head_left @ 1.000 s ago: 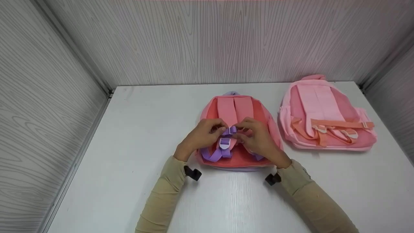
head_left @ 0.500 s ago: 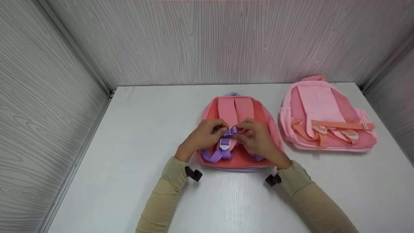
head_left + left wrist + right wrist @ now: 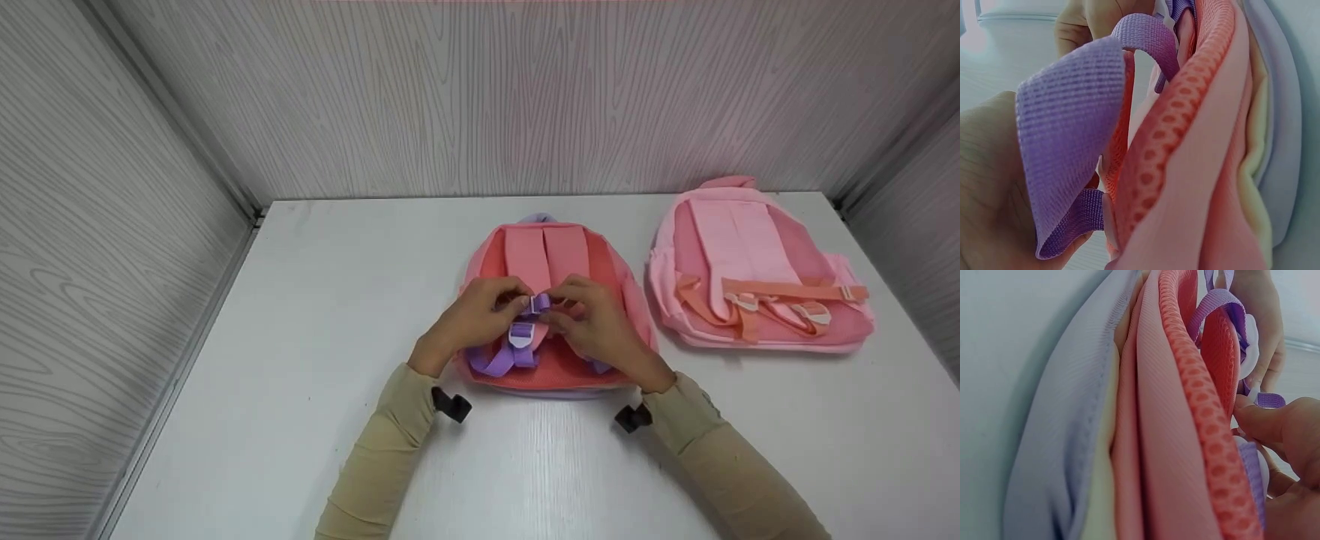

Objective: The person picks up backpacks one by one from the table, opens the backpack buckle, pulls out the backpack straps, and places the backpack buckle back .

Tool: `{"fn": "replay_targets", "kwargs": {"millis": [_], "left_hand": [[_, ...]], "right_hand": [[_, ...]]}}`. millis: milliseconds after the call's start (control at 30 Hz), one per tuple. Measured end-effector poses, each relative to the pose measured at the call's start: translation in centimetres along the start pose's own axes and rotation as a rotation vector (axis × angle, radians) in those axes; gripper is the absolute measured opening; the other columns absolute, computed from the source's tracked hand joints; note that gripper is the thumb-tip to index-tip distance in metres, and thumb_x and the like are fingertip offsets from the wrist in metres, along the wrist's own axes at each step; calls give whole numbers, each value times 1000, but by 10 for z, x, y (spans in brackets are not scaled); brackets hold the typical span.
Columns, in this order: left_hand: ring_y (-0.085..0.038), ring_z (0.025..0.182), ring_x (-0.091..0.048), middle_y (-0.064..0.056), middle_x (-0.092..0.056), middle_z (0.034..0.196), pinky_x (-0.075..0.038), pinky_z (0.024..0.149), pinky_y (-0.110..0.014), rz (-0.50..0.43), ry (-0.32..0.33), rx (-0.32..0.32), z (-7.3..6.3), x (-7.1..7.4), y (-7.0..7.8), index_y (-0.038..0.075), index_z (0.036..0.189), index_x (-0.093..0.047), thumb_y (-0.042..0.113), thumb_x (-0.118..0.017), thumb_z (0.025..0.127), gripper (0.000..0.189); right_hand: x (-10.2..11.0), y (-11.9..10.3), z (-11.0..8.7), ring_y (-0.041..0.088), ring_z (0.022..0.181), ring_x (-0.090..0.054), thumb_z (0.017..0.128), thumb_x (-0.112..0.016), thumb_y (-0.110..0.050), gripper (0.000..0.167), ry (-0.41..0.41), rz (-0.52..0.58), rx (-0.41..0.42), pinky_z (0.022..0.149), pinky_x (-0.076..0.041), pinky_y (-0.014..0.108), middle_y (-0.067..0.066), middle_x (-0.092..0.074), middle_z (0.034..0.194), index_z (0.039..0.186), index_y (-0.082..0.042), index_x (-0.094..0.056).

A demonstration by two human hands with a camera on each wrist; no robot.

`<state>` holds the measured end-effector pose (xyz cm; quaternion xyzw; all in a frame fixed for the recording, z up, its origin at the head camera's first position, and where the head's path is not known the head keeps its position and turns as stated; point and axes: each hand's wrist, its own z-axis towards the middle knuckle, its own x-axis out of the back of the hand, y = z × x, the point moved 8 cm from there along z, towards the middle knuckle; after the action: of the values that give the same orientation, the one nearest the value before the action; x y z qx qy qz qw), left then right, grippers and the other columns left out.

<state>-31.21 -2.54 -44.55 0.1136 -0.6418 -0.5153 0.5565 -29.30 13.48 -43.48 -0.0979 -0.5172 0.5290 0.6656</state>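
Observation:
A coral-pink backpack (image 3: pixel 491 259) lies on the table with its back panel and shoulder straps up. Over its middle, both hands hold a purple webbing strap (image 3: pixel 544 301) with a small pale buckle (image 3: pixel 534 305) on it. My left hand (image 3: pixel 476 311) pinches the strap at the buckle's left side, thumb against fingertips. From the right, my right hand (image 3: pixel 596 319) pinches by the strap's short looped end; its thumb and fingers (image 3: pixel 1264 419) show close up in the right wrist view. Just below sits a white strap adjuster (image 3: pixel 522 334), its purple webbing (image 3: pixel 1072 135) looping large in the left wrist view.
A light pink backpack (image 3: pixel 742 240) with orange straps (image 3: pixel 795 289) lies to the right, close beside the coral one. The white table (image 3: pixel 337 300) meets wood-grain panels (image 3: pixel 480 97) at the back and sides.
Hardly anything differs. The left hand has shifted very slightly to the right, the buckle with it; the right hand keeps its place and both backpacks lie as before.

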Motion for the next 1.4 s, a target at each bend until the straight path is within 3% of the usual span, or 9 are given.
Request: {"fn": "replay_targets", "kwargs": {"millis": [400, 800, 1400], "left_hand": [[-15, 100, -64, -1, -73, 113, -55, 97, -37, 1, -53, 56, -5, 7, -3, 11, 121, -74, 22, -62, 110, 20], [-16, 103, -65, -1, -73, 112, -55, 100, -39, -12, -50, 91, -5, 10, -6, 12, 119, -74, 16, -62, 109, 17], [-15, 105, -66, -2, -73, 115, -56, 102, -39, -18, -17, 33, -2, 2, -4, 10, 122, -74, 16, -61, 109, 19]], "right_hand": [[2, 2, 0, 21, 92, -68, 92, -82, -3, 22, -4, 25, 4, 84, -60, 40, 7, -72, 99, 115, -6, -81], [3, 2, 0, 24, 93, -70, 92, -82, 0, 22, -3, 0, -14, 85, -62, 43, 10, -72, 99, 113, -3, -81], [2, -1, 0, 25, 92, -71, 90, -83, 3, 23, 22, 8, 21, 85, -63, 47, 10, -72, 95, 111, -3, -82]]}}
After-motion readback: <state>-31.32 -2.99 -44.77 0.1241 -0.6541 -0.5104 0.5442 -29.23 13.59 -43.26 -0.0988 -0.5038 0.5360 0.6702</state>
